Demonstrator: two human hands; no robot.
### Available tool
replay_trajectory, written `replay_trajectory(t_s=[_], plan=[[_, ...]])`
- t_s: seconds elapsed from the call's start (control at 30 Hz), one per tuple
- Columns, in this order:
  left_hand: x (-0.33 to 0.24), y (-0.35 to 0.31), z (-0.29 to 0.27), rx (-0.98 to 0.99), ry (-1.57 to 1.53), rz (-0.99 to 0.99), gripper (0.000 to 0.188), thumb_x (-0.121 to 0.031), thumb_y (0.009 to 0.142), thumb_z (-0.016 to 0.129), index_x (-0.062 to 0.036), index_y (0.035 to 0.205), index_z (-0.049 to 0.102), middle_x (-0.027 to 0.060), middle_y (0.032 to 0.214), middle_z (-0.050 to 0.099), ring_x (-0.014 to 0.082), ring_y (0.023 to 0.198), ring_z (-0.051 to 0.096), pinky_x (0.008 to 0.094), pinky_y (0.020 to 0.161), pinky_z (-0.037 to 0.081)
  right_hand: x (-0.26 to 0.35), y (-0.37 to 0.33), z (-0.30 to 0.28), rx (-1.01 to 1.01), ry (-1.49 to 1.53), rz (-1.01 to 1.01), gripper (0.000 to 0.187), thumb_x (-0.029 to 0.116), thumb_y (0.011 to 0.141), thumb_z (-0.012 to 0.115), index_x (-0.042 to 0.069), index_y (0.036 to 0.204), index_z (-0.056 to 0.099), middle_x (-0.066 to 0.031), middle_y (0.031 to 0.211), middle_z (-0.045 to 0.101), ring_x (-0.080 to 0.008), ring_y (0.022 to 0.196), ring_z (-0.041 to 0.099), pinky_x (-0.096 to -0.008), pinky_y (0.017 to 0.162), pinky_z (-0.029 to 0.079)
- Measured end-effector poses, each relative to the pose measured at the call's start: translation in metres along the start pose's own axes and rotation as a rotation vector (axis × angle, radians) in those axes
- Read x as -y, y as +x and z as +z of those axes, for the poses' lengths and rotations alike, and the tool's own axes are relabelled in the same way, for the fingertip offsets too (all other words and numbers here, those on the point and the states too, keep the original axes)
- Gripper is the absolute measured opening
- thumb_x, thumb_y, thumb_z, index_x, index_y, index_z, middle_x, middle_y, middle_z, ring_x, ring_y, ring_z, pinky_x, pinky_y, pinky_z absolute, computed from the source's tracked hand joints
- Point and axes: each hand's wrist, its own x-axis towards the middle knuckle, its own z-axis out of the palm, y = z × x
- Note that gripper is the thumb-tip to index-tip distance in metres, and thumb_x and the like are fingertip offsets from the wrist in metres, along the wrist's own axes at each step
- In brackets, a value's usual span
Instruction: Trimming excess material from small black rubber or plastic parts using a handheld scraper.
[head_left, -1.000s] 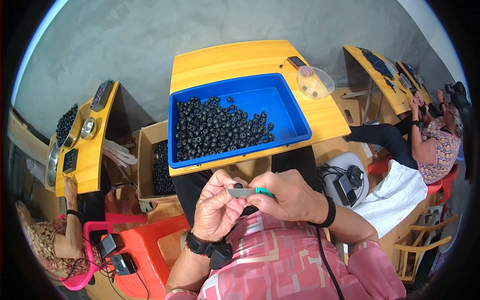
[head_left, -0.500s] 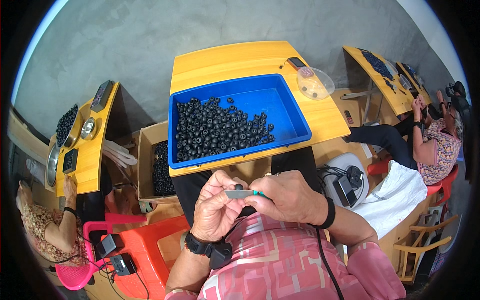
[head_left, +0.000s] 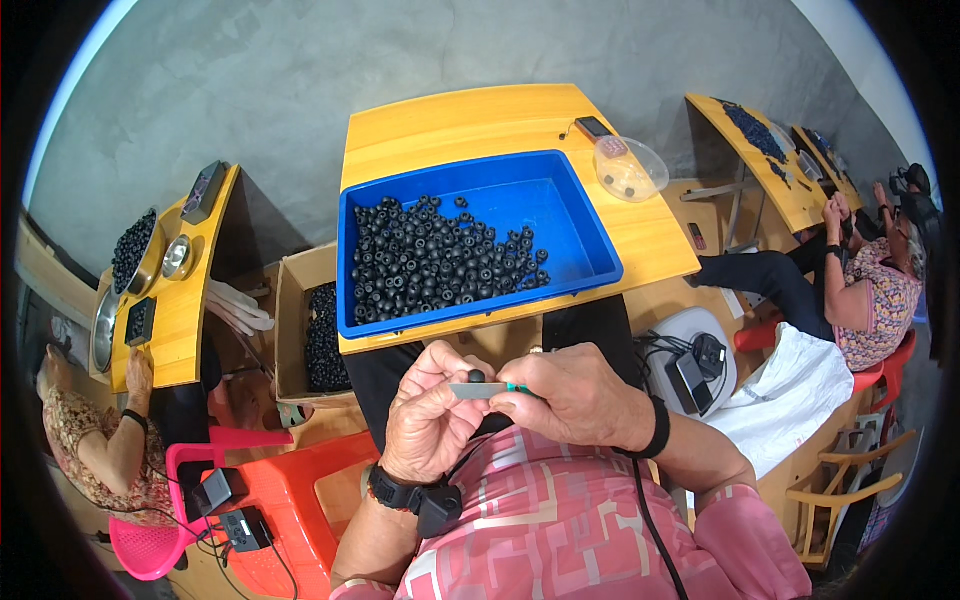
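Note:
My left hand (head_left: pixel 432 408) pinches a small black round part (head_left: pixel 476 376) between thumb and fingers, just in front of the table edge. Closed around the green handle of a flat-bladed knife (head_left: pixel 474 390) is my right hand (head_left: pixel 572 396). The grey blade lies against the near side of the black part, its tip by my left thumb. Beyond my hands, a blue tray (head_left: pixel 575 215) holds a heap of similar black parts (head_left: pixel 430 255) with holes in them, mostly toward its left side.
The tray sits on a yellow wooden table (head_left: pixel 450 115), with a clear round plastic container (head_left: pixel 640 170) at its right. A cardboard box (head_left: pixel 292 330) of black parts stands left below. An orange stool (head_left: pixel 300 500) is beside me. Two people (head_left: pixel 110 450) (head_left: pixel 875 285) sit at side tables.
My hands stay in nearly the same place, with the blade and black part shifted only slightly. The person at left has leaned a little.

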Motion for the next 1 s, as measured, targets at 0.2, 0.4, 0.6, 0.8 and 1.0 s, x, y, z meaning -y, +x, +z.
replay_trajectory(t_s=[0.2, 0.4, 0.6, 0.8, 1.0], plan=[[0.001, 0.0, -0.002, 0.009, -0.006, 0.01, 0.019, -0.009, 0.092, 0.071, -0.0012, 0.105, 0.059, 0.0157, 0.099, 0.065, 0.024, 0.09, 0.066, 0.0386, 0.085, 0.056, -0.002, 0.0, 0.002, -0.007, -0.004, -0.003, 0.025, 0.013, 0.086, 0.076, 0.005, 0.104, 0.061, -0.009, 0.075, 0.067, -0.0278, 0.059, 0.067, -0.0357, 0.052, 0.053], [0.001, 0.0, -0.002, 0.007, -0.002, 0.01, 0.018, -0.009, 0.093, 0.07, -0.0013, 0.105, 0.059, 0.0158, 0.1, 0.066, 0.0243, 0.091, 0.066, 0.0389, 0.086, 0.055, -0.001, 0.0, 0.003, -0.007, -0.014, 0.001, 0.025, 0.013, 0.086, 0.076, 0.006, 0.104, 0.06, -0.009, 0.074, 0.067, -0.0283, 0.059, 0.067, -0.0359, 0.052, 0.053], [-0.002, 0.0, 0.003, 0.031, 0.036, -0.036, 0.012, -0.008, 0.095, 0.067, -0.0035, 0.104, 0.06, 0.0134, 0.095, 0.067, 0.0234, 0.092, 0.066, 0.0399, 0.084, 0.052, -0.01, -0.002, 0.003, 0.016, 0.074, 0.087, 0.023, 0.023, 0.092, 0.071, 0.006, 0.095, 0.057, -0.012, 0.067, 0.062, -0.0313, 0.057, 0.066, -0.04, 0.051, 0.051], [-0.001, 0.002, -0.003, 0.06, -0.002, -0.042, 0.009, -0.007, 0.096, 0.065, -0.0055, 0.103, 0.06, 0.0115, 0.096, 0.067, 0.0224, 0.093, 0.066, 0.0398, 0.084, 0.052, -0.006, 0.007, -0.007, -0.12, 0.219, 0.211, 0.026, 0.02, 0.091, 0.074, 0.003, 0.107, 0.061, -0.0159, 0.078, 0.067, -0.0311, 0.066, 0.07, -0.0342, 0.059, 0.055], [0.001, 0.0, 0.002, -0.023, 0.036, -0.047, 0.009, -0.005, 0.097, 0.063, -0.0053, 0.105, 0.059, 0.0103, 0.099, 0.067, 0.0228, 0.097, 0.067, 0.0377, 0.087, 0.054, 0.004, 0.01, 0.01, -0.082, 0.225, 0.089, 0.025, 0.014, 0.087, 0.078, 0.006, 0.105, 0.063, -0.0106, 0.075, 0.065, -0.0203, 0.065, 0.07, -0.0314, 0.059, 0.054]])
